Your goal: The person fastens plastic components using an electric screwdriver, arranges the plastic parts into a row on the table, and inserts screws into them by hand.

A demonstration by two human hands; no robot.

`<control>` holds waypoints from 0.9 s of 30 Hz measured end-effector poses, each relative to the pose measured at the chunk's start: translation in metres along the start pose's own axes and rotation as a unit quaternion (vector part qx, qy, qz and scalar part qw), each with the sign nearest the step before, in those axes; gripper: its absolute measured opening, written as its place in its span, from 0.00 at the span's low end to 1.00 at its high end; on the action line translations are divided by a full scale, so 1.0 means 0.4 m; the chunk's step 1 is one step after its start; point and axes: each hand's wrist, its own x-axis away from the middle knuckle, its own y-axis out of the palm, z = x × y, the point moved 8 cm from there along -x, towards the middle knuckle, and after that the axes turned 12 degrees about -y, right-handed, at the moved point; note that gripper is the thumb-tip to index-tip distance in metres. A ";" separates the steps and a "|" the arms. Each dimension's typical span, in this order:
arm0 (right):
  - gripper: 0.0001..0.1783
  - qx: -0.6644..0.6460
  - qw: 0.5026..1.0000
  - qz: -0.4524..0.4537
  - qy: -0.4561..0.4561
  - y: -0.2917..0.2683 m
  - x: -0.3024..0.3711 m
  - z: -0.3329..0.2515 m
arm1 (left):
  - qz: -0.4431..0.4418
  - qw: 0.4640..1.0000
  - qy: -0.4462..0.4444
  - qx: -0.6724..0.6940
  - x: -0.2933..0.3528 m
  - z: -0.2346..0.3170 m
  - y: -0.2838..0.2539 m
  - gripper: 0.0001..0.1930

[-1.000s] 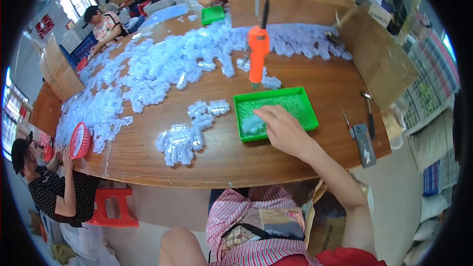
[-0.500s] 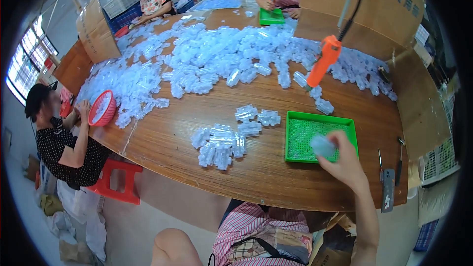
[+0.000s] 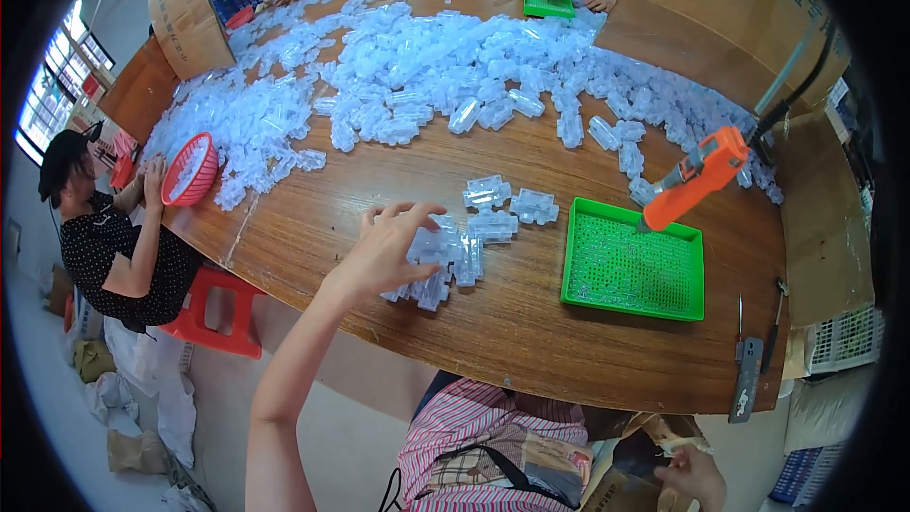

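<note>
My left hand (image 3: pixel 393 245) is over a small group of clear plastic cases (image 3: pixel 468 261), fingers spread and bent, covering part of the group. It seems to hold nothing. At the lower right, below the table edge, my right hand (image 3: pixel 694 476) hangs beside an open cardboard box (image 3: pixel 630 474) near my lap. Its fingers are loosely bent and apart, with nothing visible in them. Right of the group sits a green tray (image 3: pixel 702 270) with small metal pieces scattered inside. Above the tray's far side hangs an orange electric screwdriver (image 3: pixel 700 176) on a cable.
A large heap of clear cases (image 3: pixel 455 66) spreads across the far table. Screwdrivers and a dark grey flat object (image 3: pixel 746 379) lie at the right edge. Cardboard walls (image 3: pixel 825 218) stand right. A person (image 3: pixel 123 237) with a red basket (image 3: pixel 193 169) works left; two others work opposite.
My right hand has left the green tray, moving down beside the cardboard box; the clear piece it held is out of sight. My left hand has come in over the small group. The hanging screwdriver swung right.
</note>
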 end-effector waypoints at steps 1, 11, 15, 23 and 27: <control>0.29 -0.042 0.995 0.047 -0.079 0.000 -0.002 -0.093 | -0.009 1.000 0.023 0.010 -0.006 0.011 0.006 0.37; 0.28 -0.361 0.842 -0.012 -0.400 0.104 -0.188 -0.766 | -0.006 0.976 0.196 0.094 0.119 0.238 0.051 0.41; 0.24 -0.449 0.808 -0.113 -0.365 0.206 -0.267 -0.759 | -0.092 0.956 0.210 0.181 0.139 0.292 0.104 0.38; 0.18 -0.370 0.882 0.073 -0.282 0.096 -0.295 -0.582 | 0.108 0.991 -0.022 -0.074 0.041 0.124 0.091 0.36; 0.16 -0.214 0.935 0.125 -0.256 0.062 -0.283 -0.609 | 0.140 0.986 0.017 -0.095 0.045 0.134 0.109 0.34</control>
